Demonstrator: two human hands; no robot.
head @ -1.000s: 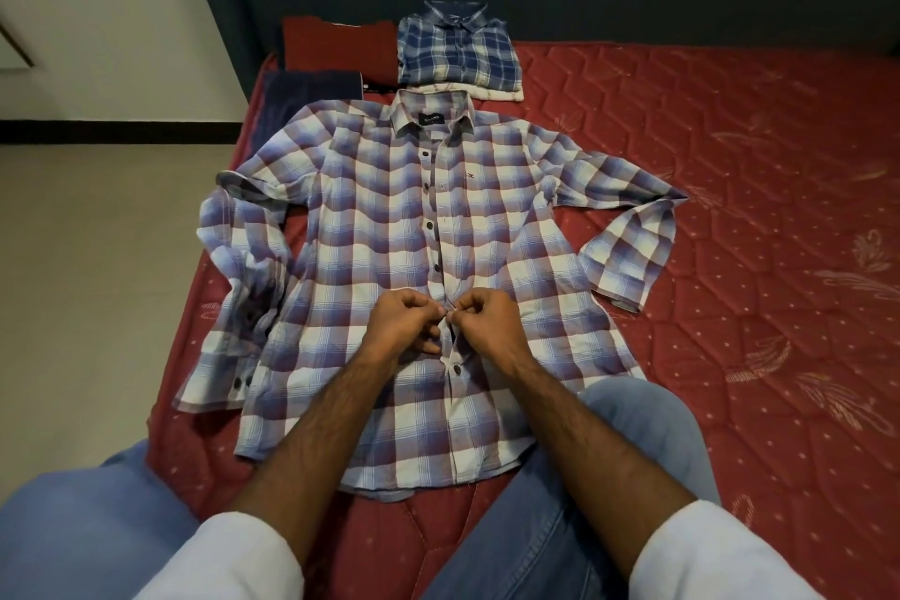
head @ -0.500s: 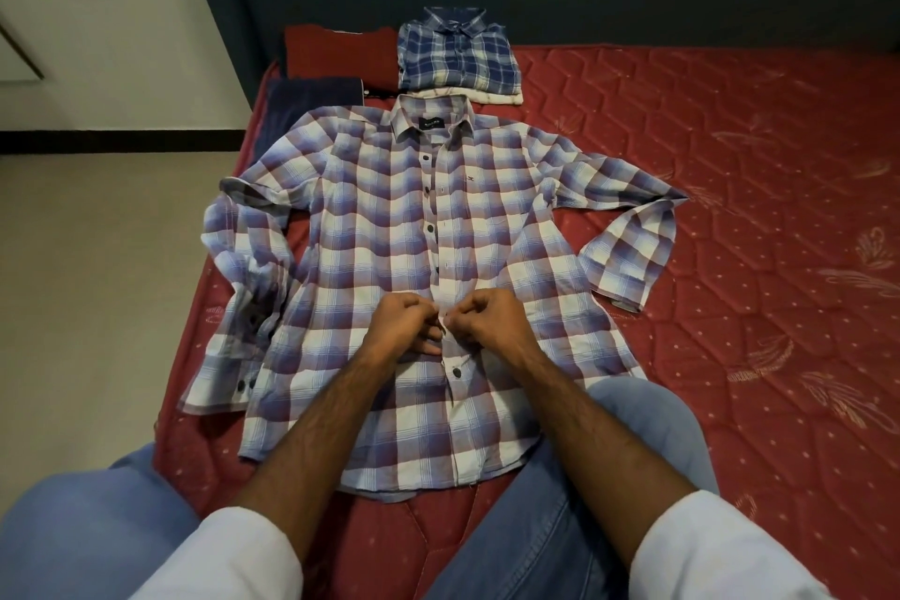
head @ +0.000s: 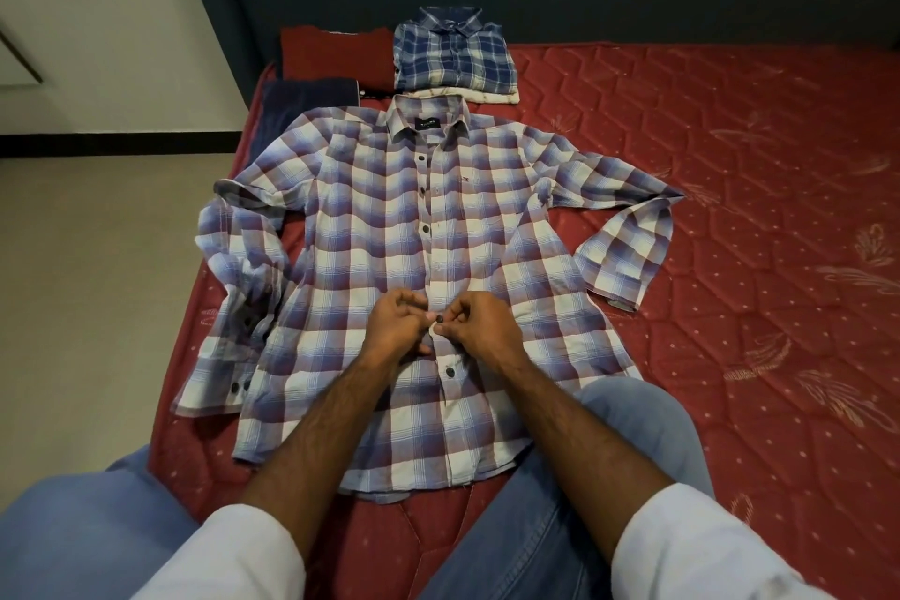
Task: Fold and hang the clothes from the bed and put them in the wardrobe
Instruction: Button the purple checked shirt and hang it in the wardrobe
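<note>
At the frame's centre, the left hand (head: 397, 325) and right hand (head: 479, 325) both pinch the placket of the checked shirt (head: 389, 229) lying flat on the red mattress (head: 730, 210).

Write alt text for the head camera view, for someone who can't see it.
Two hands, left hand and right hand, pinch a button on a purple checked shirt spread flat on a red mattress. Folded clothes, including a blue plaid shirt, lie beyond its collar.
</note>
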